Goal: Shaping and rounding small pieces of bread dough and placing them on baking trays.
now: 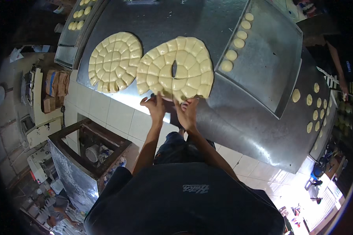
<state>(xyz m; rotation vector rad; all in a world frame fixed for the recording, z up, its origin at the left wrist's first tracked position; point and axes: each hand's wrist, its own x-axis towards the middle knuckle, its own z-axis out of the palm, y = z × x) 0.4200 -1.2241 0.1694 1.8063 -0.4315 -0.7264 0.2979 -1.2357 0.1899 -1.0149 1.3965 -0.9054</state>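
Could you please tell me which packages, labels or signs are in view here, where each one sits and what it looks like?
Brown paper packages: stacked on a pale shelf at far left, boxy, tan with a bluish patch.
Shirt label: on the person's dark top, near bottom centre, small pale lettering patch.
White sign strip: far right beside the steel table, narrow, white with dark marks.

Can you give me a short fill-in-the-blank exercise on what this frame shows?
1. Both hands, the left hand and the right hand, grip the near edge of the nearer ____ disc of scored dough.
2. A second scored dough disc lies to its ____ on the steel table.
3. Five round dough balls sit in a row on the ____ tray.

Missing words: round; left; metal
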